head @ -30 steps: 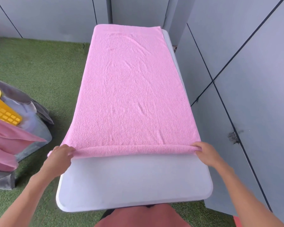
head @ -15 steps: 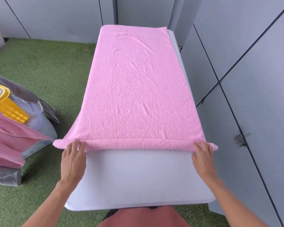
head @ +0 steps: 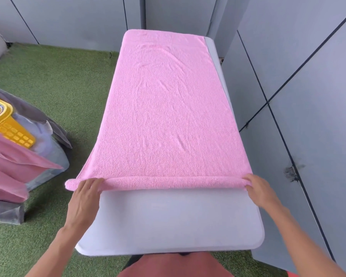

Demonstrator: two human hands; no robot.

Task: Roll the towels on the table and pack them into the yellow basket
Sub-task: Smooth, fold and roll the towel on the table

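Note:
A pink towel (head: 164,108) lies flat along the white table (head: 168,222), its near edge turned over into a thin roll (head: 168,181). My left hand (head: 85,198) presses on the roll's left end with straight fingers. Over at the roll's right end, my right hand (head: 258,188) presses its fingers against the towel. The roll's left tip sticks out past the table edge. The yellow basket (head: 8,124) sits at the far left on a grey-covered stand, partly cut off by the frame.
More pink towels (head: 10,172) drape over the grey cover (head: 52,124) beside the basket. Green artificial turf (head: 58,76) covers the floor. Grey wall panels (head: 308,96) run close along the table's right side and behind it.
Both hands went from curled over the folded edge to lying flatter on it. The rolled edge has moved slightly farther up the table.

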